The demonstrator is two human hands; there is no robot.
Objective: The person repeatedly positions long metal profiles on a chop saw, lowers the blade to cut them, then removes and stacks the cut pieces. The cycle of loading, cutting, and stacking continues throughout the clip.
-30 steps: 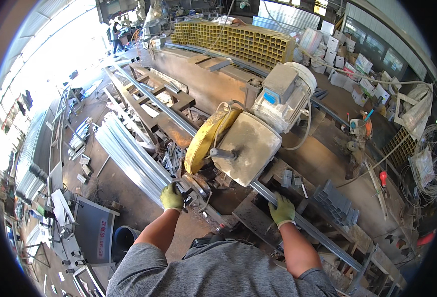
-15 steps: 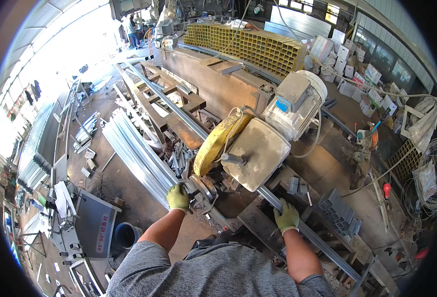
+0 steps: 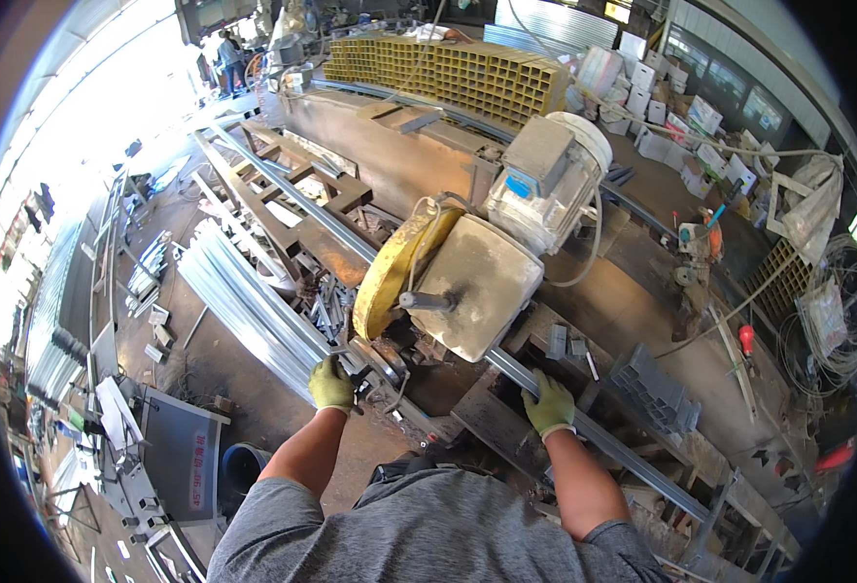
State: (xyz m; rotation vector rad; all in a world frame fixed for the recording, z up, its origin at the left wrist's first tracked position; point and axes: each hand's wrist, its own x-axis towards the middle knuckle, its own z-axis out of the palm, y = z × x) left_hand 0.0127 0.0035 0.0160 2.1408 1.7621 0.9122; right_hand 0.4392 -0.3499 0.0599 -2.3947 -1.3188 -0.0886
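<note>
A large cut-off saw with a yellow blade guard [image 3: 395,272], a dusty cover plate [image 3: 472,296] and a motor [image 3: 541,185] stands before me. Long grey metal profiles [image 3: 633,457] run under it, from the far-left rack to the lower right. My right hand [image 3: 549,402], in a yellow-green glove, is closed over these profiles just right of the saw. My left hand [image 3: 330,385], gloved alike, is closed on a dark handle [image 3: 357,391] beside the saw's clamp [image 3: 382,361]. The blade is mostly hidden by the guard.
Long shiny profiles [image 3: 249,306] lie left of the saw. Short cut pieces [image 3: 654,389] are stacked at the right. A blue-grey panel [image 3: 178,452] and a bucket [image 3: 244,464] stand lower left. Yellow-ended square tubes [image 3: 458,78] are piled behind; a distant person [image 3: 229,63] stands far left.
The whole view has shifted, so the saw and bench appear farther left and slightly higher. Both hands stay at the same places on the handle and the profiles.
</note>
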